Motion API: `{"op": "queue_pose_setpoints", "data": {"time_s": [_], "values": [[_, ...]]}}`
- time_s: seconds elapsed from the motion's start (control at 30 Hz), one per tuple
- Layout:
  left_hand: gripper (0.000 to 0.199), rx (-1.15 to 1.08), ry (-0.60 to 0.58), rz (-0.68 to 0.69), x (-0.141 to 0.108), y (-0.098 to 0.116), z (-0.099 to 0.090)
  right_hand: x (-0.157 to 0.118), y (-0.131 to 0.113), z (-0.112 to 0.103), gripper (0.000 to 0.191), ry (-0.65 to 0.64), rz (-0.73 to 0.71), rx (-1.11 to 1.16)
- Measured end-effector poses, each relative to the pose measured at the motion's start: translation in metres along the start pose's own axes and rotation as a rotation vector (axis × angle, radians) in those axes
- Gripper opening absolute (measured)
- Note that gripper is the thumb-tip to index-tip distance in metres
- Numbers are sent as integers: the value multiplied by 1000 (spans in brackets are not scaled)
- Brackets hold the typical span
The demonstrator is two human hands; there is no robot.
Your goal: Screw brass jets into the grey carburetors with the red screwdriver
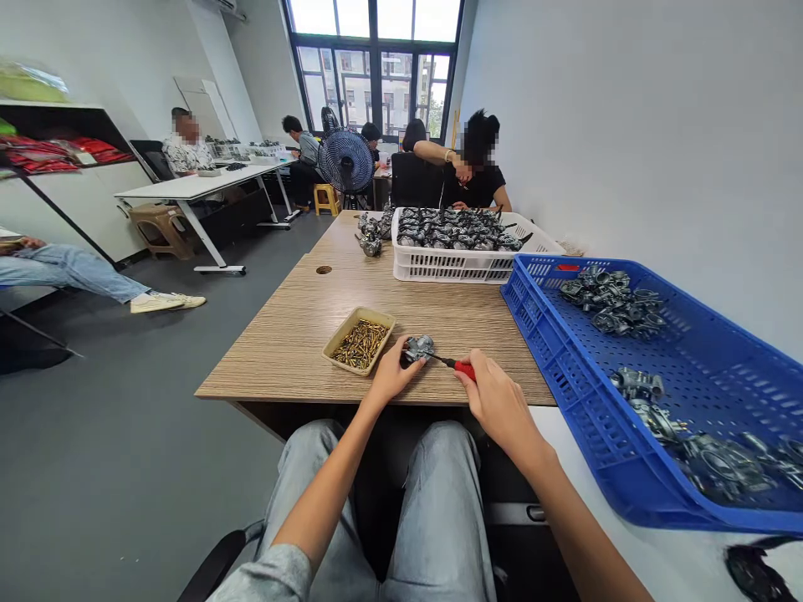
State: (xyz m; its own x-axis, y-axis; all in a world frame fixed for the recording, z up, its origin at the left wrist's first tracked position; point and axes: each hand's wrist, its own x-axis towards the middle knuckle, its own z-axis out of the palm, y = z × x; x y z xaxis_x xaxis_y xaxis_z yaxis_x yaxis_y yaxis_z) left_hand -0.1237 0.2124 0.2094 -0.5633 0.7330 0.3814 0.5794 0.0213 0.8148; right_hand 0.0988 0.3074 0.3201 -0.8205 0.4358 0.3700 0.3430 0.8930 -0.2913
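Observation:
Near the front edge of the wooden table (288,343), my left hand (393,372) is closed around a small grey metal carburetor (420,345), steadying it on the tabletop. My right hand (495,393) grips the red handle of a screwdriver (462,368). Its dark shaft points left, and the tip meets the carburetor's near side; the exact contact spot is too small to make out. Just left of my left hand stands a shallow beige tray (332,360) filled with small brass pieces (360,343).
At right, a blue crate (565,393) holds loose carburetors (611,301). Behind, a white basket (452,269) is packed with more, and several lie beside it (370,242). A person (483,167) works across the table. A fan (345,160) stands farther back.

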Motion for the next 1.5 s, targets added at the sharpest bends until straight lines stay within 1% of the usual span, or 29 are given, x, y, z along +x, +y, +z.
{"op": "queue_pose_setpoints", "data": {"time_s": [0.17, 0.33, 0.53, 0.6, 0.73, 0.93, 1.1, 1.27, 1.5], "values": [[53, 7, 0, -10, 0, 0, 0, 0, 2, -3, 2, -18, -39, -65], [54, 28, 10, -11, 0, -4, 2, -1, 6, -4, 7, -24, -55, -101], [54, 35, 18, 4, 0, -6, 2, 0, 6, -7, 6, 4, -45, -32], [54, 39, 31, -5, 0, -5, 3, 0, 7, -8, 6, 18, -14, -19], [53, 11, 34, 11, 0, -6, 3, 1, 8, -8, 19, 81, 93, 31], [55, 40, 37, 44, -2, -8, 4, 1, 4, -1, 34, 199, 212, 219], [50, 78, 1, 59, -4, -3, 2, 1, 1, 4, 42, 220, 266, 361], [48, 75, -18, 53, -3, -1, 2, 0, 0, 7, 41, 226, 226, 354], [47, 91, -26, 86, -3, -2, 4, -2, -3, 8, 37, 229, 168, 225]]}}
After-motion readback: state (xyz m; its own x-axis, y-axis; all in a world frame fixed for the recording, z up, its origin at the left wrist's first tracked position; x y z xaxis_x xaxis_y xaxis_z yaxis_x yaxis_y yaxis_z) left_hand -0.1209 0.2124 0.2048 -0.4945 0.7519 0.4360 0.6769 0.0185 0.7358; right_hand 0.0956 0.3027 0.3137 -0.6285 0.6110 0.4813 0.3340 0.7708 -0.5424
